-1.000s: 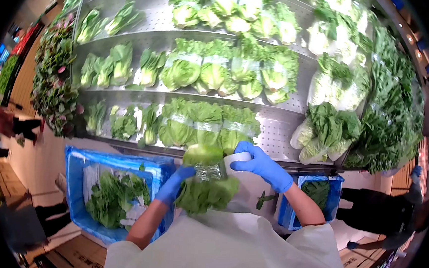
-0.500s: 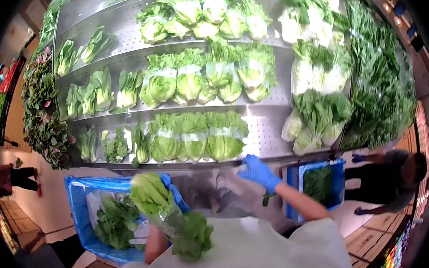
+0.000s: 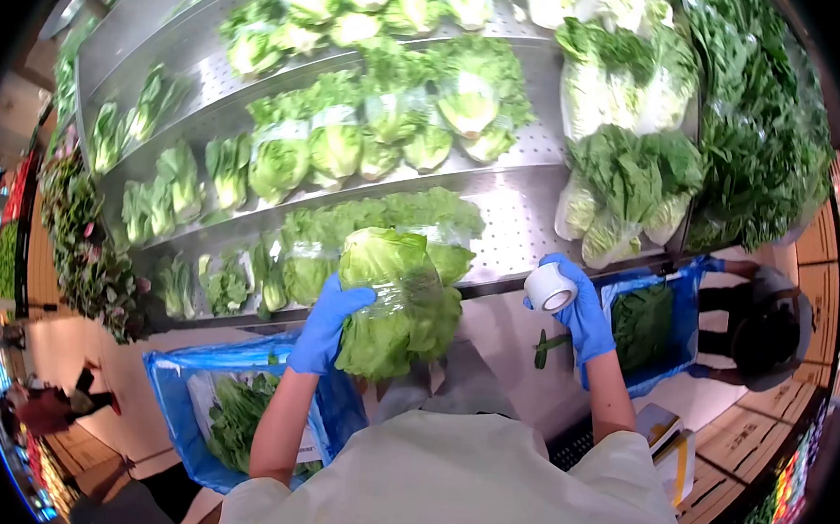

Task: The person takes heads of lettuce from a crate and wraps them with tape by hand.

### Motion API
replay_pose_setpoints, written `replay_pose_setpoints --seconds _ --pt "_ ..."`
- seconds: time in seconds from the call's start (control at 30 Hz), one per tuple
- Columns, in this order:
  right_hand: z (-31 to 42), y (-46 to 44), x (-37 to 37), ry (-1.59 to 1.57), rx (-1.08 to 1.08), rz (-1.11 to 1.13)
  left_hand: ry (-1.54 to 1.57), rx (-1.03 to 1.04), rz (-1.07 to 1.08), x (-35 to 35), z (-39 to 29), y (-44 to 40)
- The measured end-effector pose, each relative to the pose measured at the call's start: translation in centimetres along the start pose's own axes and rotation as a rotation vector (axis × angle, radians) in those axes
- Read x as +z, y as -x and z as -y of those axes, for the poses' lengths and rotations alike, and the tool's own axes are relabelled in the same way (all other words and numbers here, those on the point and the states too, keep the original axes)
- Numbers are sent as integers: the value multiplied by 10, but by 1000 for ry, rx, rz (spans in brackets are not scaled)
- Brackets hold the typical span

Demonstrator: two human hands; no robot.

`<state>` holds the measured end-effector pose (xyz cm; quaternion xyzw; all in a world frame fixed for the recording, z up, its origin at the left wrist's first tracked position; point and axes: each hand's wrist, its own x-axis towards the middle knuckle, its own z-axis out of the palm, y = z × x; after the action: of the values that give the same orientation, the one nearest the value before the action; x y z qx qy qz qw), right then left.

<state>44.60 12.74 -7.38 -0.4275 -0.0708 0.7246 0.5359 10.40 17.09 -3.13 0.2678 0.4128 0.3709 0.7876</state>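
Observation:
In front of my chest, my left hand [image 3: 328, 326], in a blue glove, grips a head of lettuce [image 3: 393, 299] from its left side. Clear film shines across the middle of the leaves, and the pale base points up toward the shelf. My right hand [image 3: 587, 317], also gloved in blue, is closed around a white roll of tape [image 3: 549, 289]. It is at the shelf's front edge, apart from the lettuce. Behind the held lettuce stand wrapped lettuces [image 3: 320, 226] on the lowest shelf, partly hidden by it.
A blue-lined crate [image 3: 163, 380] with leafy greens stands below my left arm. Another blue crate [image 3: 693, 325] on the right has a person [image 3: 771, 330] bending at it. Tiered metal shelves [image 3: 510, 225] hold bok choy [image 3: 180, 182] and napa cabbages [image 3: 630, 184].
The lettuce has moved up and right from beside my body to in front of the shelf. My right hand has shifted right and up, now showing the tape roll. The person on the right has bent over.

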Motion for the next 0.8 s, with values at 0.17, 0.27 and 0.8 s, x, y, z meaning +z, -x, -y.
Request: replay_pose_setpoints --seconds 0.17,0.27,0.8 --pt "-26 27 -56 3 -1 -244 -1010 575 -139 46 3 -66" --pt "-56 40 -97 -35 4 -282 -1588 1154 221 73 0 -117" --pt "-60 55 -115 -90 3 -483 -2167 1683 1314 54 129 -285"
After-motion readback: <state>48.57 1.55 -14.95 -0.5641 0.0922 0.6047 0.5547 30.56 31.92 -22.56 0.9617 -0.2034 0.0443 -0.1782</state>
